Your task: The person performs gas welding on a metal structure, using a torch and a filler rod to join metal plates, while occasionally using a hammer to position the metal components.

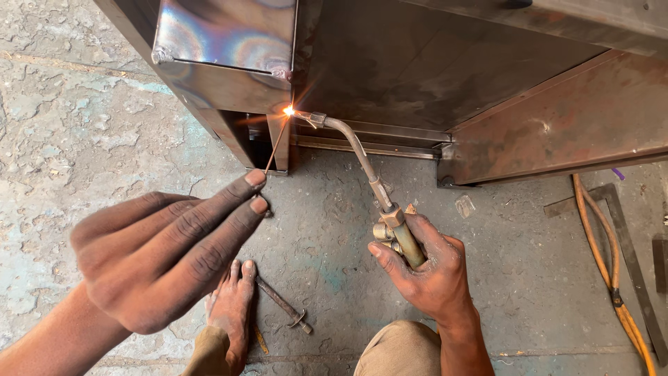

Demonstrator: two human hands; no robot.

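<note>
Flame point (pixel 288 110): bright orange-white glow at the lower corner of a steel box (pixel 226 52), where the box meets a vertical steel post (pixel 279 143). Sheet surface of the box shows rainbow heat tint.

Gas torch (pixel 362 163): brass body, curved neck, nozzle tip right at the glow. Right hand (pixel 428 268) has the torch handle; grip fully closed around the brass body, thumb along its near side, valve knobs just left of the fingers.

Filler rod (pixel 276 146): thin, straight, slanting up from the left hand (pixel 163 251) to the glow; far end meets the flame point. Left-hand grip: rod pinched between the tips of the extended fingers, the rest of the hand loosely curled. Hand blurred, so exact finger contact unclear.

Surroundings: larger rusty steel frame (pixel 543 118) extends right behind the torch. Cracked concrete floor (pixel 83 132) below. Bare foot (pixel 233 306) on the floor between the hands; a small metal tool (pixel 285 306) lies just beside it. Orange hose (pixel 612 264) runs along the floor at right, next to a flat steel square (pixel 619 230).
</note>
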